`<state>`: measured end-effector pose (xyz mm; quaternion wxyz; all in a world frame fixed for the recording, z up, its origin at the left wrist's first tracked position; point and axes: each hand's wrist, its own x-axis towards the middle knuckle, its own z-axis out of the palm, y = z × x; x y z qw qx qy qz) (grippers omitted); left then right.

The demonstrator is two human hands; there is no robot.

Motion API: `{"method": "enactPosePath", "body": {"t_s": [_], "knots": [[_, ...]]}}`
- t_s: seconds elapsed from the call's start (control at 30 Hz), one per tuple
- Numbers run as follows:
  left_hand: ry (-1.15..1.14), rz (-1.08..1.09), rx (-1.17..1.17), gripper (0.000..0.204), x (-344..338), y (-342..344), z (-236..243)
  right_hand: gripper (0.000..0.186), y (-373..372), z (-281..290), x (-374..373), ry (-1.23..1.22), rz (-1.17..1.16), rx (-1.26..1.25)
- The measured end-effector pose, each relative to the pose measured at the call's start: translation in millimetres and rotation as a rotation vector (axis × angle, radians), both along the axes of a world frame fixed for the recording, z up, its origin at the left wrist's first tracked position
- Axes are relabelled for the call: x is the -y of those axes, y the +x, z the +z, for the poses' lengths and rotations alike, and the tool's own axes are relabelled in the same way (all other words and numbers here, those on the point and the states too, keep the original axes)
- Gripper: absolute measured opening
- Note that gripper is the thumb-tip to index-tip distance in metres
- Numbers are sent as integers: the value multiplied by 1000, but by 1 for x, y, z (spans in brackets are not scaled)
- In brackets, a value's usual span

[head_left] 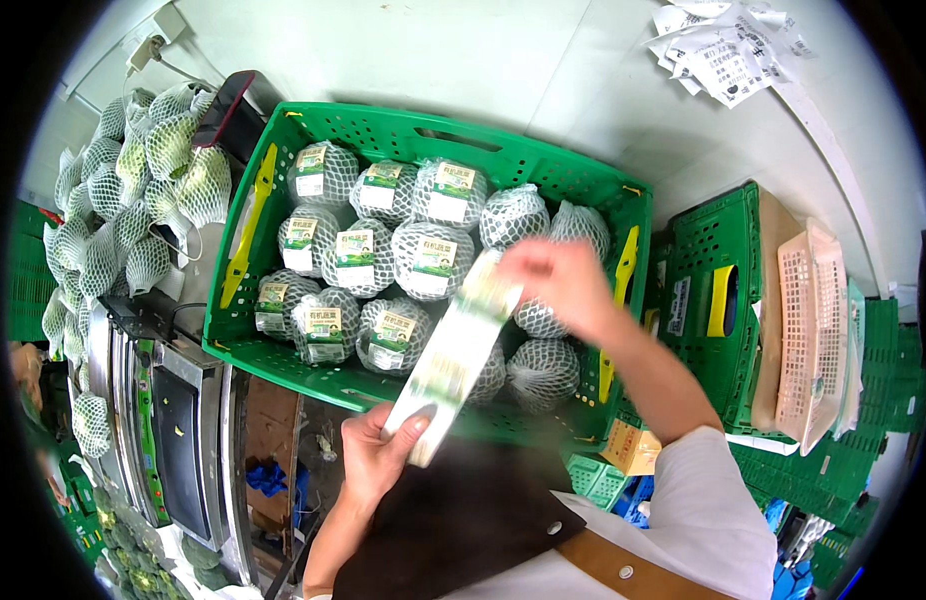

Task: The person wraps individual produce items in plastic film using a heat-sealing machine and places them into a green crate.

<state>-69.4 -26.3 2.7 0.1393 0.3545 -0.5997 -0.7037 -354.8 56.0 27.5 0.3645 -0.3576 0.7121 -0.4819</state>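
A long white strip of green-and-white labels slants across the front of a green plastic crate. My left hand grips its lower end, thumb on top. At the upper end my right hand pinches the strip, its fingers somewhat blurred. Inside the crate sit several round vegetables in white foam nets. Those on the left and in the middle, such as a netted vegetable, bear labels. On the right, a netted vegetable and a nearer one show no label. The strip and my right arm partly cover others.
More netted vegetables are piled at the left, beside a dark device. A metal-framed machine stands below them, with broccoli near it. Green crates and a pink basket stand right. Paper slips hang on the wall.
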Motion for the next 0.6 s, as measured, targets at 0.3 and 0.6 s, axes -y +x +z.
{"method": "enactPosePath", "body": {"t_s": [0.3, 0.6], "knots": [[-228, -84, -234, 22, -8, 12, -3, 75, -60, -45, 42, 531, 120, -908], [-118, -55, -286, 27, -18, -6, 3, 24, 94, 29, -40, -128, 401, -45]]}}
